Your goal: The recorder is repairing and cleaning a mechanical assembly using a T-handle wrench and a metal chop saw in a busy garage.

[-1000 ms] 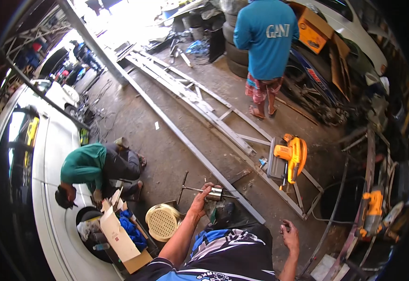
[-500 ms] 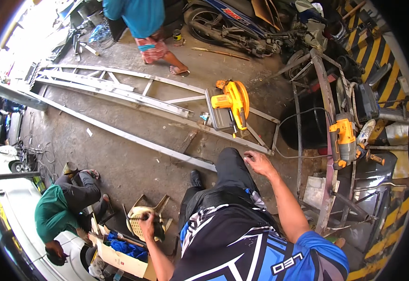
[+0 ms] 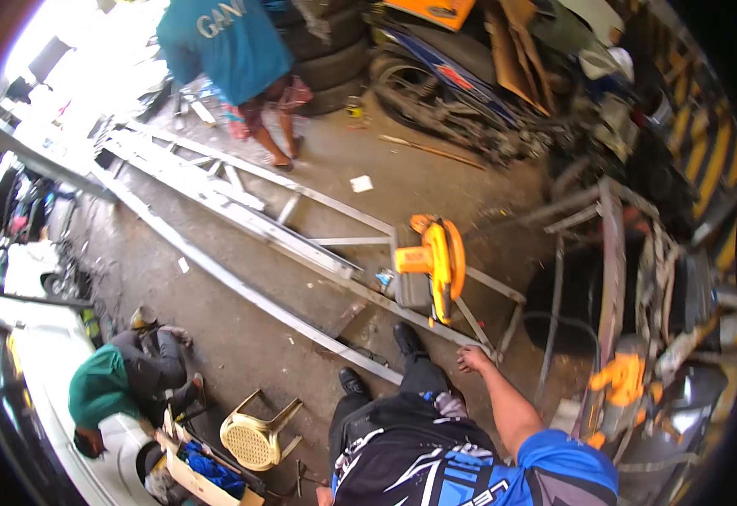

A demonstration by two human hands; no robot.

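Right hand (image 3: pixel 472 359), empty and loosely open, hangs just below the orange chop saw (image 3: pixel 432 266), whose blade runs away from the person; the left hand is out of view.

Right hand (image 3: pixel 474 359): bare, loosely curled, hanging free just below the orange chop saw (image 3: pixel 432 263) — touching nothing.
Left hand: out of view.
Saw: sits upright on the long grey metal frame (image 3: pixel 242 211) lying across the concrete floor (image 3: pixel 242 337).
Stool: a yellow plastic stool (image 3: pixel 254 434) tipped on its side, near the crouching person in a green shirt (image 3: pixel 102 388).
Behind: a person in a teal shirt (image 3: pixel 229 46) stands by the frame's far end.
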